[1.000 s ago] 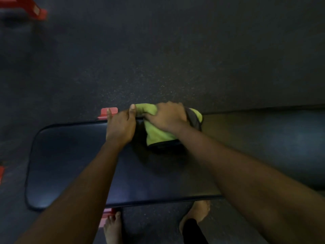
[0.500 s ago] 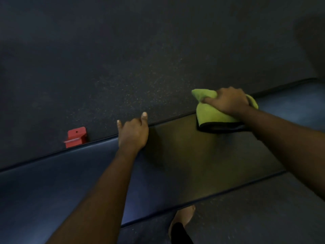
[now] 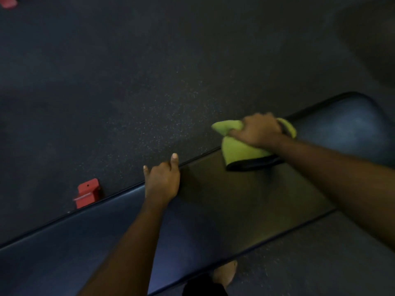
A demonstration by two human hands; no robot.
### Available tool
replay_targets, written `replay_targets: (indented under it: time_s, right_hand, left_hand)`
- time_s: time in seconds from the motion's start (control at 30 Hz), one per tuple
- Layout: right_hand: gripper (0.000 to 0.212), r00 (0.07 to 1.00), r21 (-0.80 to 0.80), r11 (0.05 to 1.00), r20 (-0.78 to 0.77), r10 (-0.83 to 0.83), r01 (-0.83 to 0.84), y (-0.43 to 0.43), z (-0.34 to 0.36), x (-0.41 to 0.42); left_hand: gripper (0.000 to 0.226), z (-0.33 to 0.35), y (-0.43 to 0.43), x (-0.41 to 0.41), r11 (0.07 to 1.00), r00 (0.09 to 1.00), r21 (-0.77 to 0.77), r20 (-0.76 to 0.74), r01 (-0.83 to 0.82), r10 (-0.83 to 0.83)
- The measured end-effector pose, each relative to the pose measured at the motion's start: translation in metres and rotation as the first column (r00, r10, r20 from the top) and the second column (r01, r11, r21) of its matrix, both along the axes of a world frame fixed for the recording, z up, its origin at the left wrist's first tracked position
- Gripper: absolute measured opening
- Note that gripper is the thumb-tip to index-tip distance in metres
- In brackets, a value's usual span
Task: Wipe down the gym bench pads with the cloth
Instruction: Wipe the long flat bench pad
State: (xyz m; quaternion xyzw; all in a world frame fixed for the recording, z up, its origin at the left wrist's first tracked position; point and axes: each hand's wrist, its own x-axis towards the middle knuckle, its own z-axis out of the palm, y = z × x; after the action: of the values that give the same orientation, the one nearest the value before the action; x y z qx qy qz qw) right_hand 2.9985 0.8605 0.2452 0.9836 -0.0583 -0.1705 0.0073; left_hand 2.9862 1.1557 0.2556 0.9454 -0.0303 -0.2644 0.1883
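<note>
A long dark blue bench pad (image 3: pixel 213 221) runs diagonally from the lower left to the upper right. A folded yellow-green cloth (image 3: pixel 237 148) with a dark underside lies on the pad near its far edge. My right hand (image 3: pixel 259 132) grips the cloth from above, fingers curled over its bunched top. My left hand (image 3: pixel 162 180) rests on the pad's far edge further left, fingers curled over the rim with the thumb and one fingertip showing.
Dark speckled rubber floor (image 3: pixel 149 92) surrounds the bench. A red metal foot (image 3: pixel 87 192) sticks out beyond the pad's far edge, and another red piece (image 3: pixel 7 2) sits at the top left corner. A bare foot (image 3: pixel 224 273) stands by the near edge.
My right hand has slid the cloth to the right along the far edge of the pad, away from my left hand. The view has swung right and tilted.
</note>
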Motion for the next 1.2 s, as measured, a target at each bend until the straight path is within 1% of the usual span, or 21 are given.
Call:
replay_targets:
  time_s: [0.03,0.1,0.17,0.23,0.33,0.4,0.43,0.5,0.53,0.6,0.67,0.73,0.8,0.87,0.93,1.0,1.1,1.2]
  right_hand:
    - [0.082,0.997,-0.036,0.997,-0.02,-0.069,0.069,-0.031,0.004,0.0]
    - [0.078,0.987,-0.06,0.989,-0.073,-0.141,0.137,-0.065,0.007,0.0]
    - [0.078,0.979,-0.06,0.983,-0.099,-0.176,0.171,-0.057,0.002,0.006]
    - [0.078,0.985,-0.034,0.991,-0.107,-0.135,0.132,-0.025,0.001,0.009]
    - [0.067,1.0,0.075,0.997,-0.02,0.017,-0.016,0.013,0.005,0.001]
    - [0.062,0.997,0.134,0.988,0.003,0.074,-0.074,0.002,0.005,-0.004]
    - [0.066,0.997,0.13,0.988,-0.001,0.079,-0.078,-0.012,0.004,-0.005]
    - [0.077,0.999,0.069,0.998,-0.032,0.015,-0.013,-0.058,0.0,-0.002]
    - [0.081,0.997,0.018,0.998,-0.051,-0.055,0.056,-0.088,0.001,-0.001]
    - [0.085,0.983,-0.065,0.982,-0.035,-0.179,0.177,-0.136,0.005,-0.002]
    - [0.087,0.966,-0.112,0.961,-0.033,-0.257,0.252,-0.151,0.004,0.0]
    - [0.088,0.967,-0.13,0.964,-0.068,-0.244,0.234,-0.129,0.001,0.008]
    - [0.087,0.981,-0.06,0.983,-0.081,-0.178,0.174,-0.103,0.0,0.006]
    - [0.077,0.99,0.024,0.991,-0.051,-0.133,0.134,-0.105,0.0,0.0]
    - [0.069,0.992,0.073,0.989,-0.027,-0.124,0.125,-0.125,-0.001,-0.001]
    - [0.071,0.988,0.072,0.985,-0.03,-0.152,0.154,-0.154,-0.004,-0.001]
    - [0.079,0.978,0.02,0.978,0.001,-0.208,0.208,-0.204,-0.003,-0.006]
    - [0.081,0.949,0.07,0.948,0.035,-0.313,0.31,-0.246,0.001,-0.018]
  left_hand:
    - [0.072,0.001,-0.011,0.002,1.0,1.0,-0.008,-0.008,0.02,-0.02]
    - [0.072,0.0,-0.024,0.001,0.998,0.998,-0.023,-0.034,0.054,-0.055]
    - [0.072,0.003,-0.041,0.004,0.995,0.994,-0.044,-0.044,0.094,-0.096]
    - [0.072,0.005,-0.057,0.006,0.991,0.992,-0.074,-0.06,0.11,-0.114]
    - [0.071,0.01,-0.08,0.012,0.993,0.994,-0.097,-0.076,0.073,-0.081]
    - [0.069,0.009,-0.097,0.016,0.989,0.99,-0.126,-0.106,0.078,-0.091]
    - [0.068,0.008,-0.106,0.017,0.986,0.988,-0.138,-0.115,0.089,-0.105]
    - [0.066,0.009,-0.127,0.02,0.98,0.981,-0.171,-0.147,0.101,-0.127]
    - [0.066,0.008,-0.139,0.023,0.975,0.975,-0.187,-0.164,0.121,-0.152]
    - [0.062,0.008,-0.159,0.026,0.963,0.961,-0.214,-0.184,0.164,-0.205]
    - [0.06,0.009,-0.177,0.029,0.951,0.948,-0.24,-0.201,0.195,-0.245]
    - [0.06,0.007,-0.188,0.033,0.943,0.942,-0.242,-0.19,0.228,-0.276]
    - [0.058,0.004,-0.201,0.034,0.94,0.941,-0.232,-0.167,0.252,-0.294]
    - [0.056,0.001,-0.217,0.031,0.942,0.948,-0.229,-0.146,0.245,-0.282]
    - [0.057,-0.001,-0.233,0.029,0.943,0.955,-0.235,-0.122,0.238,-0.271]
    - [0.057,-0.001,-0.255,0.026,0.94,0.955,-0.235,-0.099,0.249,-0.278]
    - [0.061,0.001,-0.292,0.017,0.931,0.954,-0.244,-0.064,0.27,-0.294]
    - [0.066,0.001,-0.325,0.008,0.934,0.954,-0.226,-0.05,0.277,-0.295]
